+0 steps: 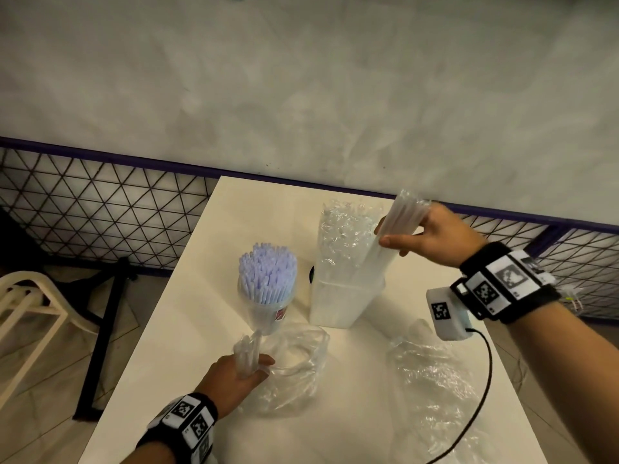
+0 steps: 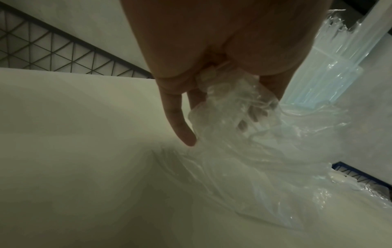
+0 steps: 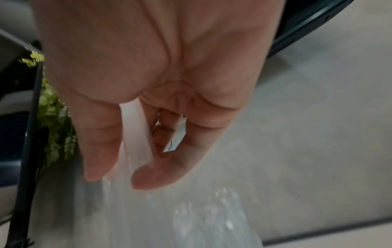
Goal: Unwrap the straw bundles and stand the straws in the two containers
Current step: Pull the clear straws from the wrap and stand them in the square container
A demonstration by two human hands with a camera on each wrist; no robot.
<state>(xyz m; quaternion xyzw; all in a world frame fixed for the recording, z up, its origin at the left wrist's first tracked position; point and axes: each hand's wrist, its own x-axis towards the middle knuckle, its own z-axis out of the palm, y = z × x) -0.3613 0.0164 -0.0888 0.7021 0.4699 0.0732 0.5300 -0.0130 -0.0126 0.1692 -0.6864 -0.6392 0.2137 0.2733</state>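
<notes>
On the cream table [image 1: 207, 296] stands a round clear cup [image 1: 268, 306] packed with upright lilac straws [image 1: 268, 269]. To its right a rectangular translucent container [image 1: 345, 303] holds clear-wrapped straws. My right hand [image 1: 388, 236] grips a bundle of whitish straws [image 1: 398, 216] that slants down into that container; the same straws [image 3: 137, 134] run between thumb and fingers of the right hand [image 3: 123, 172]. Near the table's front, my left hand [image 1: 258, 366] clutches a crumpled clear wrapper [image 1: 294, 363], one twisted end poking up. The left hand [image 2: 218, 129] bunches that wrapper [image 2: 254, 159] just above the tabletop.
A second empty wrapper [image 1: 432, 390] lies at the front right, crossed by a black cable [image 1: 484, 380]. A black mesh fence [image 1: 100, 209] and a grey wall back the table. A white chair [image 1: 20, 303] and a black stand [image 1: 104, 329] sit off the left edge.
</notes>
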